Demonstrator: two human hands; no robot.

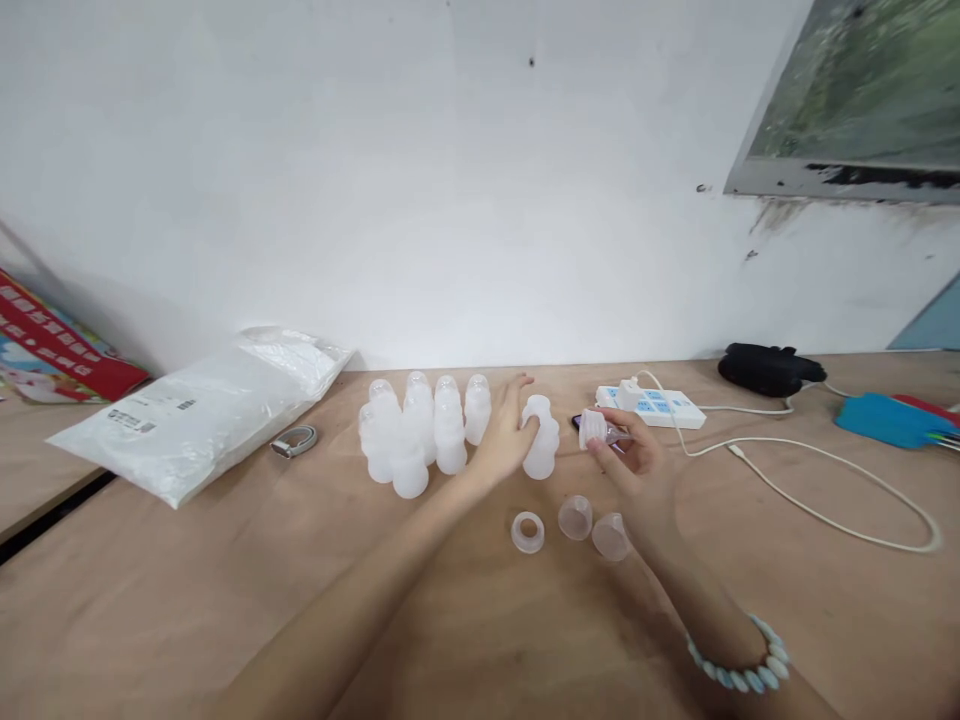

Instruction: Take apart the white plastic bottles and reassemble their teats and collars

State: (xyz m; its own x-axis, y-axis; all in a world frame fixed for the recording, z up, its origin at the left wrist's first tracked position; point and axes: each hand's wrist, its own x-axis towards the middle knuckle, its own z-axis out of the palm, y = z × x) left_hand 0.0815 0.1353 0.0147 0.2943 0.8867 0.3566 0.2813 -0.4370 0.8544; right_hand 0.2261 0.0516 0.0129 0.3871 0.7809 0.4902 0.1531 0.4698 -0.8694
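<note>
My left hand (507, 438) is beside a frosted white baby bottle (541, 452) that stands upright without a cap. Its fingers stretch out above and left of the bottle, with the thumb touching or just in front of the bottle's side. Closed around a clear baby bottle nipple in a screw collar (592, 428) is my right hand (636, 455), its threaded end facing left toward the bottle. Nearer to me lie a white collar ring (517, 540) and two clear dome caps, one (575, 518) left of the other (611, 538). Several capped bottles (410, 470) stand together left of my left hand.
A white plastic parcel (202, 410) and a coiled grey strap (294, 441) lie left. Behind my right hand are a dark phone-like object (576, 422) and a power strip (675, 408) with a white cable (840, 475). A black case (769, 370) and blue item (889, 420) sit right.
</note>
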